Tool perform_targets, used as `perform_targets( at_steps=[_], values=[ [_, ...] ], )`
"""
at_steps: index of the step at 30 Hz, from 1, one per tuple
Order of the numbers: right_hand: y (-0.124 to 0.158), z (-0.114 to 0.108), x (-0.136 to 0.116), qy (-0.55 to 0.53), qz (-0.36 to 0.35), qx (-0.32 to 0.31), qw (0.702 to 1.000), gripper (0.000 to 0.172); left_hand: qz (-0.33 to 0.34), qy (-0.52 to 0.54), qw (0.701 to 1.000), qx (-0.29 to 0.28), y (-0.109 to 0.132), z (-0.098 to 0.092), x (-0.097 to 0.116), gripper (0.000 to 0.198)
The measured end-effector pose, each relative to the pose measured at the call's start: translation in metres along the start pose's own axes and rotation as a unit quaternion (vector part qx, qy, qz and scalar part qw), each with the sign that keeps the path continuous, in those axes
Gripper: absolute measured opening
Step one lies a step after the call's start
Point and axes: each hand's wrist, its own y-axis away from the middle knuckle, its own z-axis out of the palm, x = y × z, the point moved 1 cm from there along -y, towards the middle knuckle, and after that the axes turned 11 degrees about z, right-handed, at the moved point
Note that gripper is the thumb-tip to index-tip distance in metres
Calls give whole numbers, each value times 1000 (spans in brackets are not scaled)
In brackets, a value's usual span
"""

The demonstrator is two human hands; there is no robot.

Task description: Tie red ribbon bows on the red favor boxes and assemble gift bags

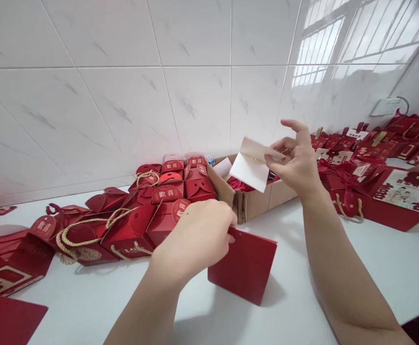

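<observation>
My left hand (pixel 198 235) is closed on the top edge of a flat red card piece (pixel 245 266) that stands tilted on the white table (pixel 392 268). Higher up, over an open cardboard box (pixel 252 201), my right hand (pixel 296 155) pinches a folded white paper piece (pixel 250 165) between thumb and fingers. The two hands are apart, the right above and right of the left.
A heap of folded red gift boxes with gold rope handles (pixel 137 215) lies at the left against the tiled wall (pixel 123 96). More red bags and boxes (pixel 382 167) crowd the right side. A red sheet (pixel 4 318) lies at the front left corner.
</observation>
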Motion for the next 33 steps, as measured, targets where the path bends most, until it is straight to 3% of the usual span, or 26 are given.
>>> perform_targets(
  at_steps=[5, 9, 13, 18, 22, 27, 33],
  values=[
    [7, -10, -25, 25, -114, -174, 978, 14, -25, 58, 998, -9, -9, 2, -1, 20],
    [16, -24, -42, 35, -93, -319, 943, 14, -47, 89, 995, -5, -9, 6, -6, 19],
    [25, -48, -56, 33, -87, -424, 901, 20, -79, 145, 986, 23, -10, 9, -12, 18],
    [35, -65, -63, 81, -49, -569, 817, 24, -91, 180, 978, 57, -12, 10, -14, 34],
    [36, -64, -64, 53, -31, -601, 797, 27, -60, 163, 985, 17, -14, 9, -12, 11],
    [34, -45, -64, 75, -17, -544, 836, 24, -50, 126, 991, 17, -15, 8, -12, 17],
    [40, -18, -59, 167, -14, -561, 811, 13, -29, 129, 991, -3, -10, 6, -16, 10]
  ],
)
